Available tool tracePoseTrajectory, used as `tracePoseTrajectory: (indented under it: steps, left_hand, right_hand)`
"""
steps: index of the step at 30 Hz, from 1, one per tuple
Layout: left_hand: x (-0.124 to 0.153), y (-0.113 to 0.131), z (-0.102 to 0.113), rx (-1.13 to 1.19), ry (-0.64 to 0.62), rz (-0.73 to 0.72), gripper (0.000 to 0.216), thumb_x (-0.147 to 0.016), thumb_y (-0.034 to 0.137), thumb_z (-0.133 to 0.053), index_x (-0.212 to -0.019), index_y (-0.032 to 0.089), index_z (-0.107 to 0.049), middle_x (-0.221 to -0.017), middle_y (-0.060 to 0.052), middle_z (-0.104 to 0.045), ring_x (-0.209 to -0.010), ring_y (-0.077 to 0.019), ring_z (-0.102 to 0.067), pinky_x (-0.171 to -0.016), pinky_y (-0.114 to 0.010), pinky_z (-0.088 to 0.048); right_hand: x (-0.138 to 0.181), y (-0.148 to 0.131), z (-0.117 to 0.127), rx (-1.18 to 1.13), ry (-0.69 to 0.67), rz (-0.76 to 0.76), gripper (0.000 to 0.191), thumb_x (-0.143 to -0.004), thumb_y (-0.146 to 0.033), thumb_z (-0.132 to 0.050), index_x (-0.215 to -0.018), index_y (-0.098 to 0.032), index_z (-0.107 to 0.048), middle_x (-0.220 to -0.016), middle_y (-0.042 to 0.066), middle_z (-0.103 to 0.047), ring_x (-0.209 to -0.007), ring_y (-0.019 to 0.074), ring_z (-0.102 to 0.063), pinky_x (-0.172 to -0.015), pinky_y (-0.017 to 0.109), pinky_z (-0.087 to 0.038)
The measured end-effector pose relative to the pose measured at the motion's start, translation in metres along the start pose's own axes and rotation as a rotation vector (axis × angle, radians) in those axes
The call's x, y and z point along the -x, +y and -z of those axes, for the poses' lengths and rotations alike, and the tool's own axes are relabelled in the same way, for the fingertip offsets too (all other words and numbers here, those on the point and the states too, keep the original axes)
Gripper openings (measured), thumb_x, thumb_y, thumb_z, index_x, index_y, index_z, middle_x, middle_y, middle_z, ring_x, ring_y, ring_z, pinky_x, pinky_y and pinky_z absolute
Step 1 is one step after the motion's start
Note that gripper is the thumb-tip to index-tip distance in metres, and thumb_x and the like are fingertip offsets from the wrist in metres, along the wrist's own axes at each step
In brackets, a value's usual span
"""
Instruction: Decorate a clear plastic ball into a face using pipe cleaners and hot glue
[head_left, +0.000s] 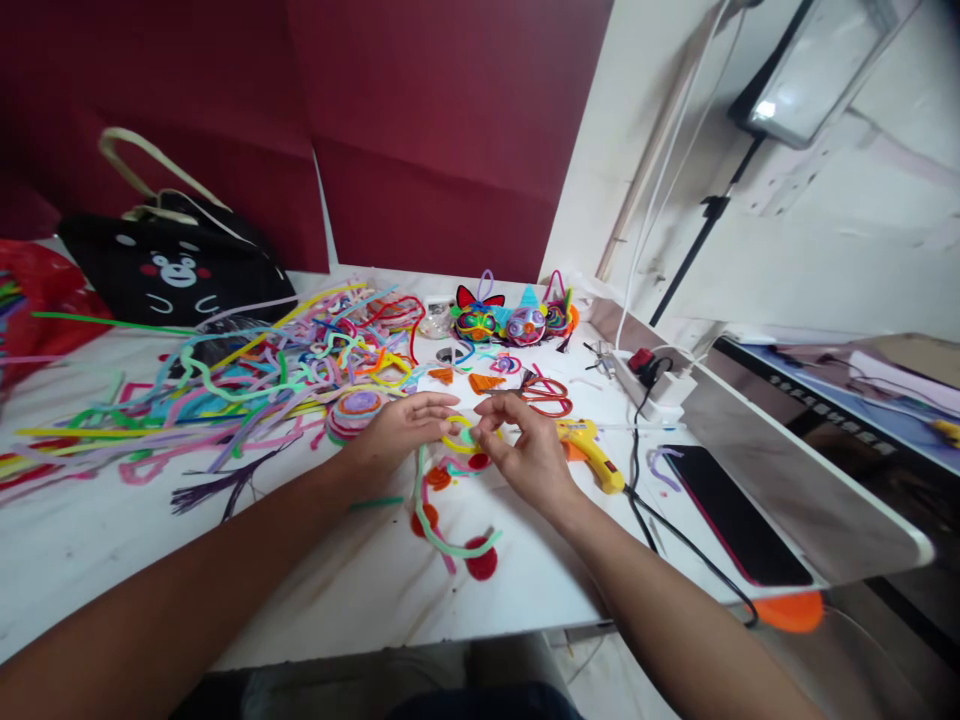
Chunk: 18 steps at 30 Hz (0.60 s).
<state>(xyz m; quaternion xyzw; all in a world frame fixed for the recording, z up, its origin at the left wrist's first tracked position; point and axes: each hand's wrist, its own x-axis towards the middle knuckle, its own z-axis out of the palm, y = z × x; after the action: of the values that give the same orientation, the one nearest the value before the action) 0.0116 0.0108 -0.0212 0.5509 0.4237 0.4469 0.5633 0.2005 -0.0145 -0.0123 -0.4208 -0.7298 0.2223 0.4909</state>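
Yellow fuzzy-stick ring (454, 446), between your two hands low over the white table (330, 590). Your right hand (517, 435) is narrowed, thumb and forefinger appearing to pinch the ring near a pale green centre. Your left hand (409, 425) has its fingers together at the opposite edge; whether it grips cannot be told. The ring is already curved round; it appears to be at an early stage. Below lie a mint strand (465, 551), a red disc (481, 560) and an orange disc (424, 520), all apparently loose, so joining seems undone. Beside your left hand sits a striped round piece (358, 412), seemingly wound already. Beyond are cut orange pieces (487, 383) and scissors (553, 402); to the right, a yellow glue gun (596, 455). Three decorated figures (525, 322) at the back look complete; a heap of fuzzy sticks (247, 400) remains unshaped at left. Lettering: white characters on a dark band (817, 400) at far right, too blurred to read; your black bag (176, 275) bears a cartoon face, without legible wording. No brand can be made out.
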Motion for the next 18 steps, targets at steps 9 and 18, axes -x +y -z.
tracePoseTrajectory:
  steps: [9,18]
  left_hand:
    - [-0.0020,-0.0097,0.0039,0.029,-0.045,-0.045,0.046,-0.068,0.033,-0.079,-0.110,0.018,-0.066,-0.105,-0.007,-0.067,-0.101,-0.0221,-0.063,-0.089,-0.035,-0.047]
    - [0.0034,-0.0044,-0.0006,0.037,-0.029,-0.017,0.053,-0.061,0.031,-0.083,-0.109,0.018,-0.065,-0.107,-0.008,-0.066,-0.099,-0.0240,-0.064,-0.087,-0.037,-0.048]
  right_hand:
    - [0.0044,-0.0002,-0.0074,0.088,0.011,0.062,0.015,-0.080,-0.018,-0.060,-0.095,-0.022,-0.061,-0.077,0.001,-0.065,-0.077,0.0188,-0.060,-0.072,0.031,-0.046]
    - [0.0056,0.0011,-0.0098,0.123,0.019,0.101,0.016,-0.081,-0.018,-0.061,-0.096,-0.022,-0.060,-0.079,0.001,-0.067,-0.080,0.0199,-0.060,-0.079,0.035,-0.045]
